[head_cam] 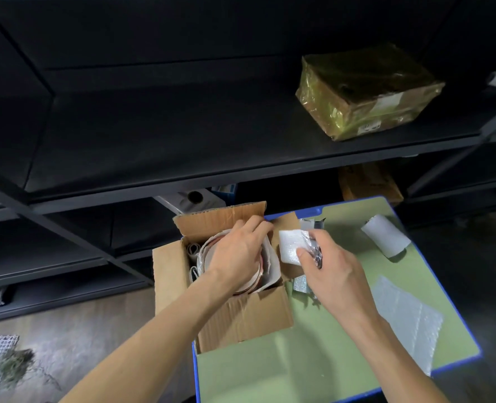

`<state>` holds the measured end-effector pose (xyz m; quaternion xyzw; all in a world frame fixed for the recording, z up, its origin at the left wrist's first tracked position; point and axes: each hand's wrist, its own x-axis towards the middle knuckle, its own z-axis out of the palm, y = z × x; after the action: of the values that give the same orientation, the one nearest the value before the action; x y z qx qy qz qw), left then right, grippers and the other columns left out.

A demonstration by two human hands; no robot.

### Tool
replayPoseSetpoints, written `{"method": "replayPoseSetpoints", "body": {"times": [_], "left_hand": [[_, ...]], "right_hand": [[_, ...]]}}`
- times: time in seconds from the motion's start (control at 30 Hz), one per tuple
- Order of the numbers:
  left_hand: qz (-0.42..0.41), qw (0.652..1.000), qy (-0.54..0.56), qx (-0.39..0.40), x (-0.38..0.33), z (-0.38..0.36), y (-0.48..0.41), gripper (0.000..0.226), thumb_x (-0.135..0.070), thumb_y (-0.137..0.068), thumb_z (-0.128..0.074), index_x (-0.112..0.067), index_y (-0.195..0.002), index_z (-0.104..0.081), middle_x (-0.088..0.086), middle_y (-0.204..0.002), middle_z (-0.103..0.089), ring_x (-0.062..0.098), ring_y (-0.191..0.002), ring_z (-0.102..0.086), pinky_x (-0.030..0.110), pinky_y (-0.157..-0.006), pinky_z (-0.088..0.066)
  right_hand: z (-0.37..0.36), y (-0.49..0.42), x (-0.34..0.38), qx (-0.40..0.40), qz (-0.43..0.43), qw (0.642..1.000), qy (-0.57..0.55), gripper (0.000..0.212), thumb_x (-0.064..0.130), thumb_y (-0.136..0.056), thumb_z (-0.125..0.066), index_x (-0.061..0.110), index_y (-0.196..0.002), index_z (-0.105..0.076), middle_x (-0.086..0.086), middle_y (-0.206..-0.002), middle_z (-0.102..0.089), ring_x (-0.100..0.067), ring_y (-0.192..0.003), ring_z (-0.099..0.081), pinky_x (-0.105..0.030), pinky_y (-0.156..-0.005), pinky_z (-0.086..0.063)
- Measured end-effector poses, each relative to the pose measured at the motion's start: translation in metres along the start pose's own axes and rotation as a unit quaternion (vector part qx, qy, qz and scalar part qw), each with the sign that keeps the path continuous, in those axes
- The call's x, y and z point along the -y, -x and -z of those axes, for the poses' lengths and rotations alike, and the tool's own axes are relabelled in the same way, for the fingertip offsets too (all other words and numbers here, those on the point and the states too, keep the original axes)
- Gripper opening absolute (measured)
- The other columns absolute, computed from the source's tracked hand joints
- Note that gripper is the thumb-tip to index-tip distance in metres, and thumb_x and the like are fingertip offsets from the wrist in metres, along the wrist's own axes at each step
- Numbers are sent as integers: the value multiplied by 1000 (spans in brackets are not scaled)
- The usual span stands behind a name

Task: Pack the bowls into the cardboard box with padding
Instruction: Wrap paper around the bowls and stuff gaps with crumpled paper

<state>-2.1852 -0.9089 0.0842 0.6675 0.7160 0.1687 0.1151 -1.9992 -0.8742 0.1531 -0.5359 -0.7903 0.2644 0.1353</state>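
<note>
Red-rimmed bowls (205,253) stacked in brown cardboard box (241,321); left hand (239,251) rests on them, fingers relaxed; right hand (328,269) pinches white foam pad (290,245).

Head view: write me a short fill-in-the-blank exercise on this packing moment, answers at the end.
1. The left hand rests on the bowls inside the cardboard box, whose flaps are ____.
2. The right hand pinches a ____ foam pad.
3. The white roll lies on the ____ tabletop.
Missing words: open; white; green.
</note>
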Motion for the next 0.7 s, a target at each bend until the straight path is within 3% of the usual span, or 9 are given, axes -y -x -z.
{"method": "replayPoseSetpoints", "body": {"times": [0.17,0.37,0.57,0.7], "left_hand": [[-7,1000,-14,-27,8,-8,1,22,-7,-83,-60,-19,-101,-62,-2,-104,-57,26,-95,-54,41,-71,-50],[-9,997,64,-48,21,-12,20,24,-22,-86,-43,-21,-98,-63,-5,-104,-65,22,-102,-57,35,-86,-50],[-1,993,102,-63,23,-17,25,20,-14,-82,-60,-19,-100,-65,-3,-100,-66,23,-92,-57,38,-81,-50],[14,990,114,-83,21,-21,26,11,-9,-80,-62,-18,-86,-62,-3,-86,-63,21,-80,-56,38,-73,-49]], "right_hand": [[-6,-7,4,-6,8,999,32,27,28,-98,-54,18,-123,-56,-1,-108,-69,-30,-97,-60,-37,-76,-44],[-6,-15,13,1,26,998,53,31,28,-100,-51,19,-129,-52,-5,-107,-70,-32,-101,-60,-39,-78,-46],[-33,-30,20,-26,104,987,117,24,24,-96,-54,22,-119,-58,-1,-92,-69,-33,-81,-64,-35,-59,-42],[-61,-42,24,-32,189,957,215,17,18,-84,-67,19,-100,-63,-1,-84,-64,-30,-64,-63,-31,-43,-38]]}}
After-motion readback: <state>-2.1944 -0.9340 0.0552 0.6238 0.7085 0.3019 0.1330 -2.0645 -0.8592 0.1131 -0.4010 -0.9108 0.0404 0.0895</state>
